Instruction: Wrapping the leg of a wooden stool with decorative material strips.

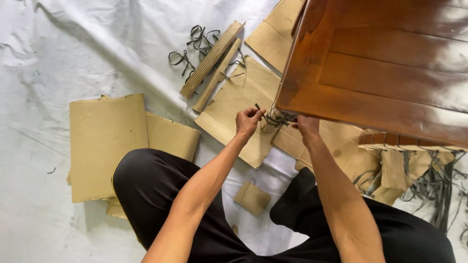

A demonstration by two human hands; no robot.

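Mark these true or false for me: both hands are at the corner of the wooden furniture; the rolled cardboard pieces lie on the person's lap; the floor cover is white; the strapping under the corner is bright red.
1. Both the left hand and right hand are at the corner of the wooden furniture. True.
2. The rolled cardboard pieces lie on the lap. False: they lie on the floor cover, beyond the hands.
3. The floor cover is white. True.
4. The strapping is bright red. False: it is dark.
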